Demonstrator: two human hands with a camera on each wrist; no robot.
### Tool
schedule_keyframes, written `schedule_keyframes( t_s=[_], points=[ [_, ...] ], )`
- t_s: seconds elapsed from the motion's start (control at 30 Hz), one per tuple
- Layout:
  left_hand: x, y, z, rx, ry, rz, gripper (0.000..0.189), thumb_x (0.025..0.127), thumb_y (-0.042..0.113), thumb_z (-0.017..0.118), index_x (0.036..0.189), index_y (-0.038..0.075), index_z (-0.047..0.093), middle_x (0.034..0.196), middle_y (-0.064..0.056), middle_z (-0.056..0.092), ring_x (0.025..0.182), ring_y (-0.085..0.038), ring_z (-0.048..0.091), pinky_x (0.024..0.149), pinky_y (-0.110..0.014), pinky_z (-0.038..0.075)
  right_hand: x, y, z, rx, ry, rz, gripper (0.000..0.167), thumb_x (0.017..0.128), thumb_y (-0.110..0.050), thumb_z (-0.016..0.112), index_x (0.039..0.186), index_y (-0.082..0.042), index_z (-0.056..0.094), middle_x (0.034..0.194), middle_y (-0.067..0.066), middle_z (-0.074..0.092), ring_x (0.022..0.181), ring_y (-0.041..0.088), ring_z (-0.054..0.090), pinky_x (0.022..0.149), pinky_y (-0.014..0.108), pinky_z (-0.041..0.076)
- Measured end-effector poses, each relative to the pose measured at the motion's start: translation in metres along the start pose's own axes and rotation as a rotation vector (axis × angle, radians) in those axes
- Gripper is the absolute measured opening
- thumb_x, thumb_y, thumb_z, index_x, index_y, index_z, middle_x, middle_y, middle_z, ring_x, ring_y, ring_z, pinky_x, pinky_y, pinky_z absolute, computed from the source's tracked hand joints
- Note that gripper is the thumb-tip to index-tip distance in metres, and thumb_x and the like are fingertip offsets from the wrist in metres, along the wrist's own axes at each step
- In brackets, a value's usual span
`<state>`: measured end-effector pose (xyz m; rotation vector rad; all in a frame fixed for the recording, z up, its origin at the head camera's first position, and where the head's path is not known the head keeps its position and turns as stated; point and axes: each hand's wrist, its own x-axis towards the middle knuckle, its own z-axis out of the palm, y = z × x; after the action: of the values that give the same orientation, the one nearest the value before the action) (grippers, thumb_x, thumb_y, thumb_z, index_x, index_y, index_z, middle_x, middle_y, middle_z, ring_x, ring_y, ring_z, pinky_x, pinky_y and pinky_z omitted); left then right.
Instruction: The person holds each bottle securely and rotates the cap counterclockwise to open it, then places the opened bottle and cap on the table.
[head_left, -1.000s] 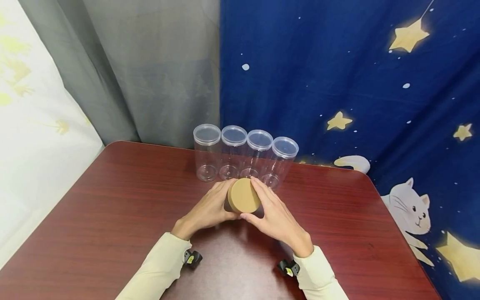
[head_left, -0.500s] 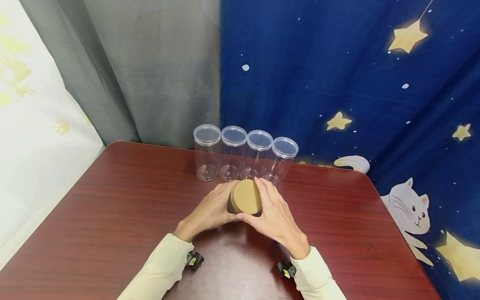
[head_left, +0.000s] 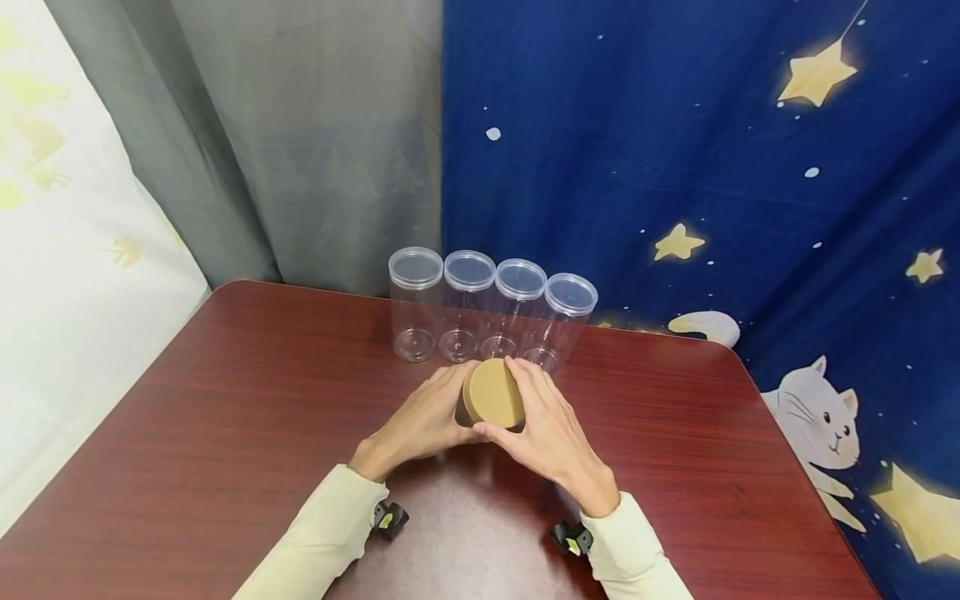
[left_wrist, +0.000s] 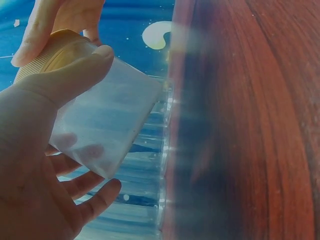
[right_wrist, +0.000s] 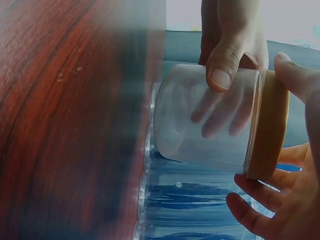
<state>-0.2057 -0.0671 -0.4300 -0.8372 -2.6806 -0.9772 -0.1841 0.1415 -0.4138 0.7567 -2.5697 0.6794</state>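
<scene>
Between my two hands is a small jar with a frosted clear body [right_wrist: 200, 130] and a gold-tan lid [head_left: 495, 393]. My left hand [head_left: 423, 422] grips the body, its thumb [left_wrist: 82, 75] on the near side and its fingers seen through the far wall. Curled round the lid's ribbed rim is my right hand [head_left: 551, 429], thumb on one side and fingers on the other. The lid sits on the jar's mouth; whether it is threaded tight cannot be told. The jar appears held just above the table, tilted in the left wrist view.
Several tall clear jars with clear lids [head_left: 416, 267] stand upright in a row behind my hands, close together. The dark red wooden table [head_left: 247, 400] ends just behind them at a grey curtain [head_left: 337, 167] and a blue star-patterned curtain [head_left: 585, 125].
Over the first half second the jar shifts slightly to the right, and my right hand's fingers shift along the lid's rim. Since then almost nothing has moved.
</scene>
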Motion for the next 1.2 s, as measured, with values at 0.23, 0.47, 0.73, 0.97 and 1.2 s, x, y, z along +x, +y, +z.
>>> schedule_keyframes(
  t_s=[0.23,0.47,0.73,0.97,1.2],
  points=[
    [0.0004,-0.0007,0.0001,-0.015,-0.010,-0.002,0.093,0.068,0.042,0.089,0.143,0.011,0.044,0.134,-0.006,0.058,0.122,-0.025,0.053,0.104,-0.043,0.044,0.0002,-0.0002,-0.0012,0.008,-0.009,-0.011,0.089,0.080,-0.057,0.074,0.149,-0.011,0.040,0.142,0.008,0.049,0.127,0.024,0.052,0.100,0.045,0.048],
    [0.0018,-0.0018,0.0007,-0.027,-0.028,0.001,0.091,0.068,0.038,0.089,0.143,0.011,0.045,0.133,-0.006,0.057,0.122,-0.025,0.053,0.105,-0.043,0.043,-0.0003,0.0011,-0.0021,0.015,-0.030,-0.007,0.087,0.082,-0.055,0.074,0.149,-0.013,0.040,0.144,0.007,0.048,0.123,0.027,0.055,0.099,0.046,0.048],
    [0.0018,-0.0031,0.0003,-0.039,-0.048,-0.008,0.091,0.068,0.036,0.089,0.144,0.011,0.044,0.136,-0.006,0.056,0.125,-0.025,0.051,0.107,-0.043,0.042,0.0009,0.0011,-0.0021,0.034,-0.057,-0.021,0.083,0.083,-0.051,0.071,0.150,-0.015,0.038,0.147,0.005,0.045,0.124,0.026,0.055,0.099,0.046,0.048],
    [0.0024,-0.0021,0.0001,-0.052,-0.049,-0.008,0.091,0.067,0.034,0.089,0.143,0.012,0.044,0.134,-0.005,0.057,0.123,-0.024,0.052,0.105,-0.042,0.043,0.0013,0.0033,-0.0027,0.066,-0.072,-0.041,0.084,0.081,-0.045,0.073,0.150,-0.011,0.038,0.149,0.006,0.043,0.128,0.025,0.052,0.101,0.046,0.047],
    [0.0007,-0.0023,0.0014,-0.055,-0.046,0.005,0.092,0.066,0.034,0.090,0.143,0.011,0.044,0.133,-0.005,0.057,0.123,-0.024,0.052,0.107,-0.042,0.042,0.0001,0.0045,-0.0025,0.101,-0.106,-0.041,0.085,0.082,-0.043,0.073,0.153,-0.016,0.034,0.154,0.003,0.038,0.135,0.022,0.047,0.105,0.046,0.045]
  ],
)
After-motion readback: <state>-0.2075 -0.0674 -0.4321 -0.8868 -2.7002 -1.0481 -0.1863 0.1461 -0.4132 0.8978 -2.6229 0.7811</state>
